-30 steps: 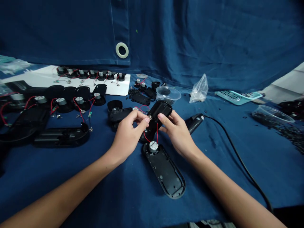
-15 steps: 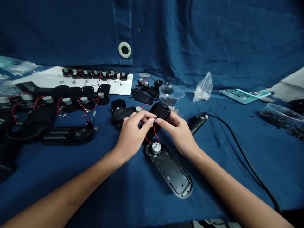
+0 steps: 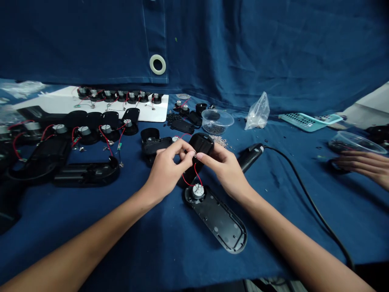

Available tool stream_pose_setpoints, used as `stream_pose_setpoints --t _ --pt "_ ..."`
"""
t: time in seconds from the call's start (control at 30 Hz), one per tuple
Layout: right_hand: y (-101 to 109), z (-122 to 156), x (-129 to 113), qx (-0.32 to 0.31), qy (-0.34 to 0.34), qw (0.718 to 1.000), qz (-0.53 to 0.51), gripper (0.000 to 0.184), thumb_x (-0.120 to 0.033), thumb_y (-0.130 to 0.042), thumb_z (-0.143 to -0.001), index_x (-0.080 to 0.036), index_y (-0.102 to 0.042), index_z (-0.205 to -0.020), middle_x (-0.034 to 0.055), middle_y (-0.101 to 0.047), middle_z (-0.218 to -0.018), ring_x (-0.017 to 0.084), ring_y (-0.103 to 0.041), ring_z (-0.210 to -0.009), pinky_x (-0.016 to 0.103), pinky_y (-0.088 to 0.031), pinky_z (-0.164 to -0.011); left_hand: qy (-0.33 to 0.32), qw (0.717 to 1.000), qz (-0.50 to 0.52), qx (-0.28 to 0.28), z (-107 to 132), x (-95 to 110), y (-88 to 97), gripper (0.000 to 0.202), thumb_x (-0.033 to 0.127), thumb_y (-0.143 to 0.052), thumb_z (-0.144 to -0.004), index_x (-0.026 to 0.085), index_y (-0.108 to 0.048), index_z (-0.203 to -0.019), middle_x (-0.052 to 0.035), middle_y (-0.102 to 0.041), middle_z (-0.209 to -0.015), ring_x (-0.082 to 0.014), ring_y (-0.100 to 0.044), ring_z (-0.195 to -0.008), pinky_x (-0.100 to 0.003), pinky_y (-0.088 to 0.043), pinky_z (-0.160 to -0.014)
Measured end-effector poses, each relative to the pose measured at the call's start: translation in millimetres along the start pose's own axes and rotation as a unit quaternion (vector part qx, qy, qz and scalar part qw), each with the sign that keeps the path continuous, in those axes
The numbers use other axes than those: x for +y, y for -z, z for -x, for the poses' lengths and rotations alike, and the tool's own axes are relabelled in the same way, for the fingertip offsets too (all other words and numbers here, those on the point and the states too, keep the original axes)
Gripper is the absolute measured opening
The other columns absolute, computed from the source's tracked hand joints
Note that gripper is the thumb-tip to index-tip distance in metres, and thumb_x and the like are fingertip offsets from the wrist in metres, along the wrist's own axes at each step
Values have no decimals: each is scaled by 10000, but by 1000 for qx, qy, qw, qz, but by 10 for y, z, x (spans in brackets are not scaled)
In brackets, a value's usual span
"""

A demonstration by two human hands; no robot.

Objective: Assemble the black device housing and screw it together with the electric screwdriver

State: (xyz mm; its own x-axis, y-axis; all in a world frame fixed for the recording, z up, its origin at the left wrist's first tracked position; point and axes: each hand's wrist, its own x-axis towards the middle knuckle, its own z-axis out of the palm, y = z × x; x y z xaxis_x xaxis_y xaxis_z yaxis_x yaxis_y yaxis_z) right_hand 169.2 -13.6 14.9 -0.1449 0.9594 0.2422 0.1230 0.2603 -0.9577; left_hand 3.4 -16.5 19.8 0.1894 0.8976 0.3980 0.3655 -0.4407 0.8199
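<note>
Left hand (image 3: 168, 170): your fingers curl into a narrow pinch on a small metal part (image 3: 195, 154) at the edge of the shell.
Right hand (image 3: 220, 168): your hand wraps a black plastic shell (image 3: 200, 145), holding it up off the cloth, with your fingertips just beside your left ones.
Wires: red wires (image 3: 196, 176) loop down from the shell to a small round motor (image 3: 198, 190).
Under your hands: the motor sits at one end of a black oval cover (image 3: 217, 221), which lies on the blue cloth (image 3: 304, 243).
Right of you: a corded black tool (image 3: 251, 157) lies near your right hand, and another person's hand (image 3: 361, 164) rests at a clear tub (image 3: 357, 142).
Ahead: a clear bowl (image 3: 217, 121) holds small dark parts.
Left of you: black shells with motors and red wires (image 3: 106, 132) lie in a row, in front of a white board (image 3: 152, 109).
</note>
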Motion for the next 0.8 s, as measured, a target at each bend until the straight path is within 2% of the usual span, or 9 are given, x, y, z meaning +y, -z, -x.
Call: stream_pose_setpoints --t 0.1,0.3,0.53,0.8 --pt "3 2 -3 -4 9 1000 10 230 -355 -670 -806 -205 -656 -980 3 -658 -956 173 -582 -880 325 -457 -836 0 1000 -4 -12 -2 5 10 99 249 -525 -894 205 -562 -814 41 -530 -685 -110 -594 -676 -241 -410 -663" --pt "14 2 13 -17 14 1000 11 260 -367 -659 -815 -216 -657 -1027 13 -665 -1026 187 -589 -929 339 -463 -862 -10 999 -35 -17 7 -13 10 137 274 -500 -912 208 -561 -809 40 -574 -665 -109 -591 -647 -238 -394 -628" --pt "5 -1 9 -22 15 1000 10 236 -349 -655 -817 -213 -652 -1009 6 -656 -981 176 -579 -887 333 -452 -847 -15 999 -34 -16 2 -24 6 160 285 -504 -918 204 -557 -790 41 -592 -639 -106 -586 -613 -241 -402 -621" --pt "8 -12 22 5 -4 1000 27 183 -348 -649 -821 -181 -636 -895 0 -620 -869 156 -545 -815 312 -434 -779 20 1000 14 -8 29 -31 -52 165 295 -477 -942 202 -604 -893 19 -639 -740 -121 -600 -709 -243 -435 -689"
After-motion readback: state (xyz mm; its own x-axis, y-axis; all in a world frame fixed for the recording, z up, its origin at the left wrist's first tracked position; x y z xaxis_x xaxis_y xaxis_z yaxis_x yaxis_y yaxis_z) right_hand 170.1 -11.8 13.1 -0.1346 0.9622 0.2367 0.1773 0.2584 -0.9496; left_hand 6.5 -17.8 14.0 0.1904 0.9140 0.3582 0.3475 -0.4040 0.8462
